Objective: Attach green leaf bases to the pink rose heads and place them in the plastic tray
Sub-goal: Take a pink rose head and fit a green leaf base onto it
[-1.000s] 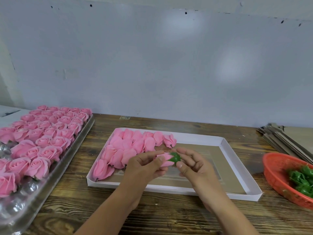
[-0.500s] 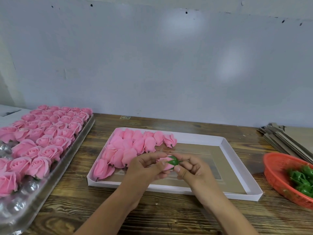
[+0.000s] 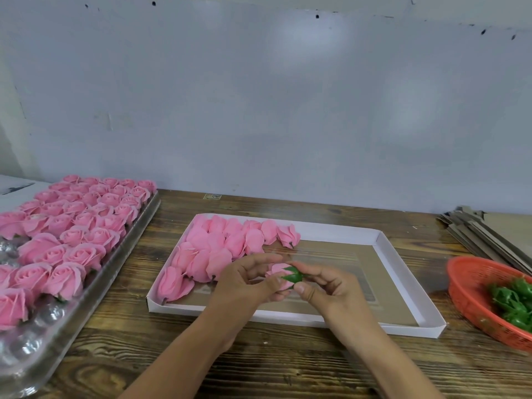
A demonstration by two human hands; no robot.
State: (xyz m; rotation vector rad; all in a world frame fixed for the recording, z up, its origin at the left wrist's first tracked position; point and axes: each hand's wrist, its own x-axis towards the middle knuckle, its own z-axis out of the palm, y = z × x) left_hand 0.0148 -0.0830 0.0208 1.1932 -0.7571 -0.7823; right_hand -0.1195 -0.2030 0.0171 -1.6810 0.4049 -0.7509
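Left hand [image 3: 244, 279]: fingers curled round a pink rose head [image 3: 277, 271], held above the white box [image 3: 408, 326].
Right hand [image 3: 328, 286]: pinching the green leaf base [image 3: 293, 275] against that rose.
Plastic tray [image 3: 126, 243]: far left, filled with roses.
Red basket [image 3: 472, 292]: right, holding leaf bases.

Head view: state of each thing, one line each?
left hand: grips the pink rose head
right hand: pinches the green leaf base
pink rose head: held above the white box
green leaf base: against the rose's bottom
white box: open, left part filled with roses
plastic tray: mostly full
orange basket: holds leaf bases
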